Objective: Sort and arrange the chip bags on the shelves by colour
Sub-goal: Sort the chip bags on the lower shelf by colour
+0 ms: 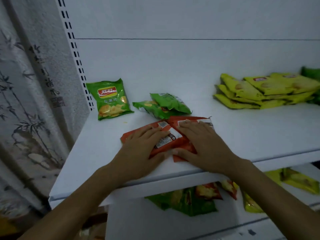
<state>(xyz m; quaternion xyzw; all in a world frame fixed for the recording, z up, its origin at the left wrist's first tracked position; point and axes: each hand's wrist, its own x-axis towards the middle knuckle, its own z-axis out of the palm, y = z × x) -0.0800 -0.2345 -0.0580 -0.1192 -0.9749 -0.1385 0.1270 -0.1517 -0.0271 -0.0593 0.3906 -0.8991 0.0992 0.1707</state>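
Red chip bags (173, 141) lie face down near the front of the white upper shelf (97, 146). My left hand (140, 149) rests flat on the left red bag. My right hand (202, 144) presses flat on the right red bag, thumb at its near edge. A green bag (110, 99) stands upright against the back wall at the left. Two more green bags (164, 105) lie in a loose heap just behind the red ones. A stack of yellow bags (263, 90) sits at the right of the same shelf.
The lower shelf (304, 201) holds mixed bags: green (187, 203), red (207, 191) and yellow (301, 181). A slotted upright (74, 49) bounds the shelf on the left, beside a wall hanging with bamboo. Another green bag (310, 72) peeks from behind the yellow stack.
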